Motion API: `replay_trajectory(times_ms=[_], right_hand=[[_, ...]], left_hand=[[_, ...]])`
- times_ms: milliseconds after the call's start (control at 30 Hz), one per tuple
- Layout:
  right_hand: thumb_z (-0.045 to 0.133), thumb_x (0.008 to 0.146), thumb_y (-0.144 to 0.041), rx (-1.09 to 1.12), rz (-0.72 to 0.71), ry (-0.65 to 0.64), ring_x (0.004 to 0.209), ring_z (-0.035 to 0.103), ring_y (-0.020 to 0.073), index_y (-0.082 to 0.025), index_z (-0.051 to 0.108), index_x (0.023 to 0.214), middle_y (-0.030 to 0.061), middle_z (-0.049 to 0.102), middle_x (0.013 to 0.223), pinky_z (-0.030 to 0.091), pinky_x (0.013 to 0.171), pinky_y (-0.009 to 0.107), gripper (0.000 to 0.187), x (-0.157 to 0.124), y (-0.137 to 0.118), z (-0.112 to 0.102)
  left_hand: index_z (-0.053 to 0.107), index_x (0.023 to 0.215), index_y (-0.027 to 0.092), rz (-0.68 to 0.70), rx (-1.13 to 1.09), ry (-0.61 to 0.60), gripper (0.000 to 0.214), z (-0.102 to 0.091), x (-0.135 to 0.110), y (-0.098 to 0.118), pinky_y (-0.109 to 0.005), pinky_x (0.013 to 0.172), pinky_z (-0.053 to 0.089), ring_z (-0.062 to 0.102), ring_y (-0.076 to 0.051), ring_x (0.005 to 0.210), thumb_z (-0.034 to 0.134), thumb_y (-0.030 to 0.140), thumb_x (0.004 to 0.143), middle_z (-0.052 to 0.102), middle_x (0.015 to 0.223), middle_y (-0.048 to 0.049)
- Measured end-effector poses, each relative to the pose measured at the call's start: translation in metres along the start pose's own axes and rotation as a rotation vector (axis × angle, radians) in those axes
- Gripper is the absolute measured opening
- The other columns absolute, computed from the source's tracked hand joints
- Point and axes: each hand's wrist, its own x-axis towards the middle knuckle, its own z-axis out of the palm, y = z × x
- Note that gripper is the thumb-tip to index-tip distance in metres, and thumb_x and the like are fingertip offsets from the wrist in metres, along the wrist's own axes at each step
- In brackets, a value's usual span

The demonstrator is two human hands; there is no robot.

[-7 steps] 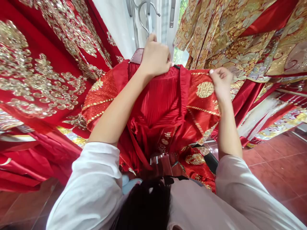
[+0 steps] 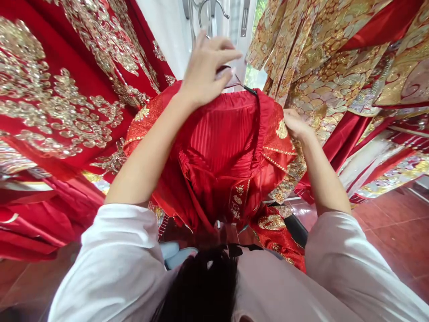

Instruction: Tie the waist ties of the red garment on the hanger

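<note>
A red garment [image 2: 221, 129] with a ruffled neckline, gold trim and gold motifs hangs in front of me on a hanger with a metal hook [image 2: 227, 16]. My left hand [image 2: 209, 67] is raised at the neck of the hanger, its fingers spread apart and slightly blurred. Part of the hanger lies hidden behind that hand. At the garment's right shoulder, my right hand [image 2: 295, 121] has its fingers closed on the red and gold cloth. A black strap [image 2: 250, 91] shows at the right end of the neckline.
Red cloth with gold sequins [image 2: 77, 103] hangs on the left. Gold patterned garments [image 2: 311, 58] hang on the right, close to my right hand. A white door frame [image 2: 244, 22] stands behind the hook. Reddish floor tiles [image 2: 389, 232] show at lower right.
My left hand has loosened, its fingers spreading off the hanger's neck. My right hand has shifted left and down, and the garment's right shoulder has drawn inward and folded.
</note>
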Motion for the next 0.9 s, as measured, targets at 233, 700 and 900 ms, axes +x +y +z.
replay_trajectory(times_ms=[233, 700, 900], right_hand=[[0.059, 0.082, -0.048, -0.009, -0.296, -0.146, 0.102, 0.059, 0.0193, -0.015, 0.058, 0.12, 0.0098, 0.063, 0.115, 0.045, 0.087, 0.032, 0.049, -0.013, -0.061, -0.018], [0.05, 0.09, -0.043, 0.176, -0.074, -0.229, 0.049, 0.038, 0.0064, -0.02, 0.043, 0.051, -0.0034, 0.038, 0.049, 0.041, 0.057, 0.025, 0.046, 0.044, -0.087, 0.014], [0.045, 0.087, -0.059, -0.022, -0.118, -0.219, 0.061, 0.051, 0.0159, -0.023, 0.043, 0.053, 0.0023, 0.049, 0.057, 0.047, 0.069, 0.035, 0.049, 0.032, -0.084, 0.002]], left_hand=[[0.06, 0.118, 0.015, -0.46, 0.115, -0.195, 0.049, -0.051, -0.079, -0.038, -0.034, 0.093, 0.038, 0.052, -0.016, 0.088, 0.04, 0.049, 0.09, 0.063, 0.102, -0.0024], [0.056, 0.07, 0.012, -0.706, -0.318, -0.087, 0.059, -0.037, -0.079, -0.076, -0.046, 0.074, 0.042, 0.048, -0.015, 0.072, 0.036, 0.066, 0.085, 0.056, 0.069, -0.0033], [0.057, 0.07, 0.008, -0.786, -0.309, -0.229, 0.055, -0.038, -0.076, -0.072, -0.043, 0.071, 0.042, 0.048, -0.011, 0.066, 0.04, 0.057, 0.087, 0.052, 0.062, 0.0002]])
